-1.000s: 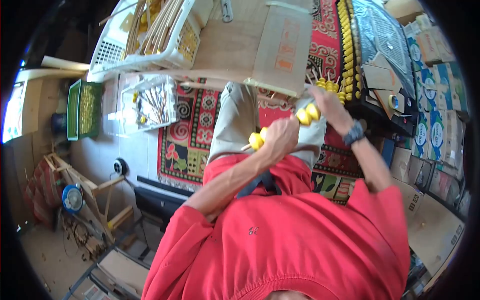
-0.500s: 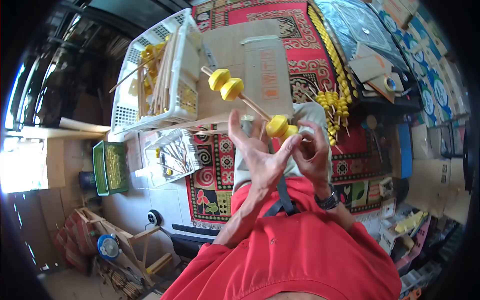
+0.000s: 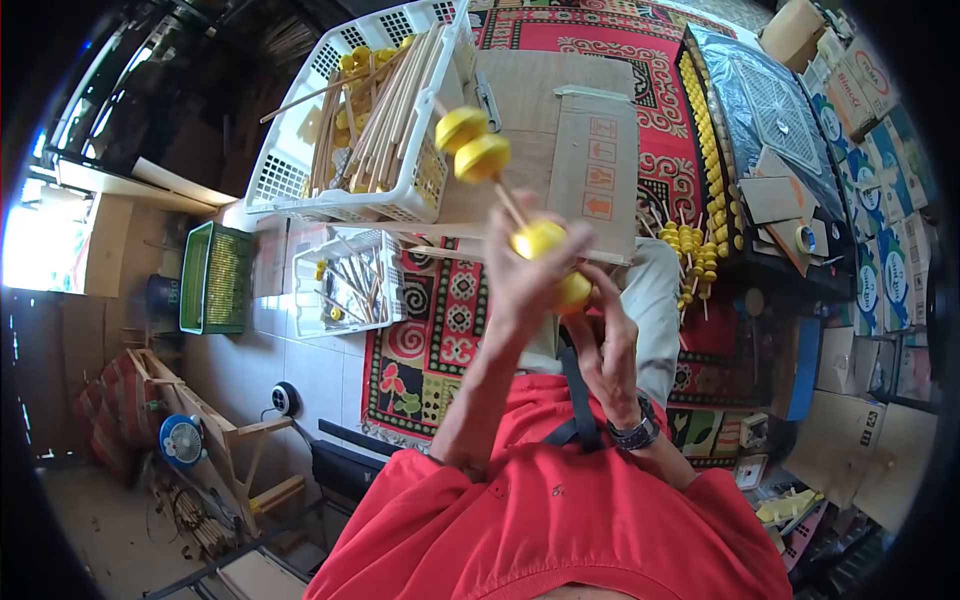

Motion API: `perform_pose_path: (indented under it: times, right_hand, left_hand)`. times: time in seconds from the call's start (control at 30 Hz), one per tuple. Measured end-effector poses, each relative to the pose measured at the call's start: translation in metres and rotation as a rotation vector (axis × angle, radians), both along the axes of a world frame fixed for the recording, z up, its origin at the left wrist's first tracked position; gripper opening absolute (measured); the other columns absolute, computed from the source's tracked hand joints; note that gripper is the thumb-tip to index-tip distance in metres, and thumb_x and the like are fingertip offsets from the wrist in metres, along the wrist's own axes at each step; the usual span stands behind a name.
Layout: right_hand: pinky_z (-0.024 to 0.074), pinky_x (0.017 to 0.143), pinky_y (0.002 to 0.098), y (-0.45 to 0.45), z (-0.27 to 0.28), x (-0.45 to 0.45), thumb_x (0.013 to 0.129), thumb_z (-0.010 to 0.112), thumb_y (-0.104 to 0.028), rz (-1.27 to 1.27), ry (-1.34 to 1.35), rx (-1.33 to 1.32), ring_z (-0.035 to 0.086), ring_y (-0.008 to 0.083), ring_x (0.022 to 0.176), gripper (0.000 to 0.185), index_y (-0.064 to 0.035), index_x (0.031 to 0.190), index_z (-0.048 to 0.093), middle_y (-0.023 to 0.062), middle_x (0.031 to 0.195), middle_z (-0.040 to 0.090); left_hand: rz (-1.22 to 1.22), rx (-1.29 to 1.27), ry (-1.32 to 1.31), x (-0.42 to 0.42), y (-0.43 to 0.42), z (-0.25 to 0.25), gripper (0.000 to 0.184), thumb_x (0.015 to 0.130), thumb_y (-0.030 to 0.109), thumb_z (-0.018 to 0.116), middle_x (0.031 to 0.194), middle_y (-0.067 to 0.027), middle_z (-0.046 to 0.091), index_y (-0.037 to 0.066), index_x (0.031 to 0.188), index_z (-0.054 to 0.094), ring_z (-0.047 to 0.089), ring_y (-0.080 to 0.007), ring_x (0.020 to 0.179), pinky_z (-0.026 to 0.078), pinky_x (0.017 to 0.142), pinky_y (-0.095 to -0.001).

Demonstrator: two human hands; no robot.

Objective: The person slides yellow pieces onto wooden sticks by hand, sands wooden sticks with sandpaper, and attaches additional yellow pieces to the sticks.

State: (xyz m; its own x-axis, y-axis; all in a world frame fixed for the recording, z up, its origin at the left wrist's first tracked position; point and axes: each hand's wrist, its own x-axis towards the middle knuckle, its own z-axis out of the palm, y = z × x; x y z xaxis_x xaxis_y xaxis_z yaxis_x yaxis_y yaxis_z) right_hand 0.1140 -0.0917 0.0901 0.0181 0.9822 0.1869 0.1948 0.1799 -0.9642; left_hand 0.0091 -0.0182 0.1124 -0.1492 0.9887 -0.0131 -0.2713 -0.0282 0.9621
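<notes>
A wooden stick with yellow spool-shaped pieces slants up and left from my hands. Two yellow pieces sit near its upper end, and two more are at the lower part. My left hand is wrapped round the stick by the lower pieces, slightly blurred. Under the lowest yellow piece, my right hand has its fingers pressed against it, a dark watch on the wrist. The stick's lower end is hidden by the hands.
A white basket of sticks and yellow pieces stands on a board. Below it is a smaller white basket. Threaded yellow sticks lie to the right, beside a dark box. A green basket is left.
My hands have come together in front of me on one threaded stick, its far end raised up-left. My left hand, open half a second ago, has closed round it.
</notes>
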Motion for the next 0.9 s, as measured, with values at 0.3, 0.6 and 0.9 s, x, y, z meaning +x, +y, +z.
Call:
perform_pose_path:
  times: [0.3, 0.6, 0.9]
  right_hand:
    - [0.0426, 0.053, 0.0205, -0.017, -0.002, 0.005, 0.090, 0.059, -0.006, 0.116, 0.555, -0.380, 0.053, 0.0070, 0.061, 0.044, -0.0038, 0.129, 0.039, 0.0119, 0.088, 0.064]
    - [0.0254, 0.040, 0.0159, 0.016, -0.006, -0.018, 0.095, 0.051, -0.007, 0.190, 0.981, -0.378, 0.037, 0.0022, 0.048, 0.037, -0.0089, 0.124, 0.029, 0.0108, 0.078, 0.060]
    - [0.0416, 0.058, 0.0180, -0.006, -0.008, -0.019, 0.092, 0.055, -0.002, 0.097, 0.671, -0.339, 0.057, 0.0062, 0.070, 0.043, -0.0088, 0.126, 0.029, 0.0125, 0.088, 0.065]
  left_hand:
    - [-0.187, -0.010, -0.346, -0.023, 0.036, 0.009, 0.033, 0.083, 0.024, 0.067, 0.069, -0.0057, 0.055, -0.001, 0.097, 0.050, 0.057, -0.0157, 0.054, 0.056, 0.067, -0.0366]
    - [-0.322, -0.105, -0.227, -0.016, 0.020, -0.002, 0.047, 0.078, 0.008, 0.060, 0.066, -0.0101, 0.059, -0.007, 0.116, 0.037, 0.063, -0.0216, 0.056, 0.055, 0.081, -0.0414]
    - [-0.295, -0.092, -0.035, -0.040, 0.041, 0.016, 0.047, 0.077, 0.030, 0.075, 0.090, -0.0139, 0.063, -0.004, 0.102, 0.054, 0.067, -0.0281, 0.084, 0.056, 0.077, -0.0399]
